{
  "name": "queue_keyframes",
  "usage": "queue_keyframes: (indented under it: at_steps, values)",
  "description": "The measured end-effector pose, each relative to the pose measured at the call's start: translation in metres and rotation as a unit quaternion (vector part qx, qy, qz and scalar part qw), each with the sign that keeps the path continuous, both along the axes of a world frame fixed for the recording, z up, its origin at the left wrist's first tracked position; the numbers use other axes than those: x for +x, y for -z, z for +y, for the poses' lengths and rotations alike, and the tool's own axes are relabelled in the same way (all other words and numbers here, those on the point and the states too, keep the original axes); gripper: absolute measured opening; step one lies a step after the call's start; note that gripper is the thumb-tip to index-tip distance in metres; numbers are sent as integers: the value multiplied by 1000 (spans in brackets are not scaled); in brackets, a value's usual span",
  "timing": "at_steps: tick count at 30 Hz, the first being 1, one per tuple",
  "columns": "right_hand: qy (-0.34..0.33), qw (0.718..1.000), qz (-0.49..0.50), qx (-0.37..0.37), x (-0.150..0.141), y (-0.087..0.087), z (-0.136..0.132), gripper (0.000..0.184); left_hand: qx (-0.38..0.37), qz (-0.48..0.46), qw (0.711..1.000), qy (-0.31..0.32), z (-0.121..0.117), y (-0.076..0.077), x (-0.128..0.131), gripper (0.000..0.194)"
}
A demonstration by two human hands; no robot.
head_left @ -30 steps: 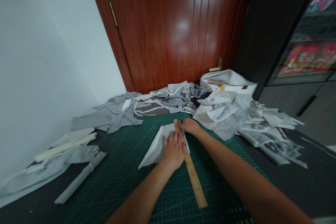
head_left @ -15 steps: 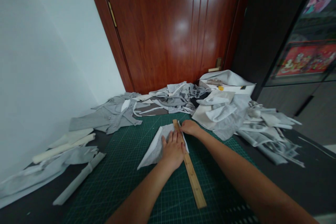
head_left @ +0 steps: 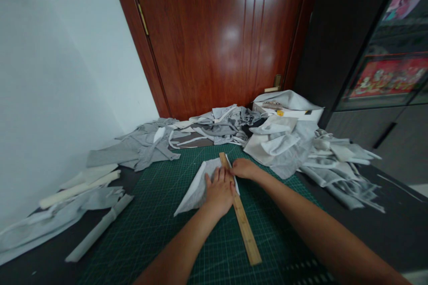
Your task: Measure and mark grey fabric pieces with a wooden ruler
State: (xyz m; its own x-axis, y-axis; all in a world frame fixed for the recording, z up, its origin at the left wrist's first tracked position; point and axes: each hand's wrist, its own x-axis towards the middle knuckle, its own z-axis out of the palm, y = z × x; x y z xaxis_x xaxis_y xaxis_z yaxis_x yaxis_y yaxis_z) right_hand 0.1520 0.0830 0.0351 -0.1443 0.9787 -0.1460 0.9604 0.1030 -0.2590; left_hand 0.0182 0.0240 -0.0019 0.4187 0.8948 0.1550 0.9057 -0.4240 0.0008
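A light grey piece of fabric (head_left: pixel 195 191) lies on the green cutting mat (head_left: pixel 160 196). Across its right side runs a wooden ruler (head_left: pixel 245 229), its near end reaching well past the cloth towards me. My left hand (head_left: pixel 220 189) lies flat with fingers stretched out, pressing on the cloth and the ruler. At the cloth's right edge, just beside the ruler, my right hand (head_left: pixel 245 168) is closed, its fingers pinching the narrow strip of fabric there. The fingertips are partly hidden.
Grey cloth pieces (head_left: pixel 133 147) lie behind the mat on the left. Rolled fabric (head_left: pixel 100 227) is nearer on that side. At the right, more fabric (head_left: pixel 287 142) hangs from a white box (head_left: pixel 301 115), beside a heap of scraps (head_left: pixel 337 173). A wooden door (head_left: pixel 207 44) stands behind.
My right hand has slid slightly towards me along the cloth's right edge. My left hand, the ruler and the cloth stay nearly in place.
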Motion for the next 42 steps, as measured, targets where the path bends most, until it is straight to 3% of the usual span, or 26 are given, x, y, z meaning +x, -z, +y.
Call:
queue_keyframes:
  at_steps: [13, 25, 30, 42]
  values:
    - [-43, 998, -16, -36, 2, -8, -22, 29, 6, 6, 1000, 4, 0, 0, -1, 53]
    - [-104, 990, -27, -94, 6, -17, -39, 36, -16, 13, 1000, 0, 1, -2, 0, 54]
    - [-107, 989, -23, -103, 8, -12, -41, 35, -17, 8, 1000, 1, 1, -2, 0, 55]
    - [-112, 987, -2, -116, 7, -21, -52, 29, -5, 14, 1000, 7, 3, 2, -1, 53]
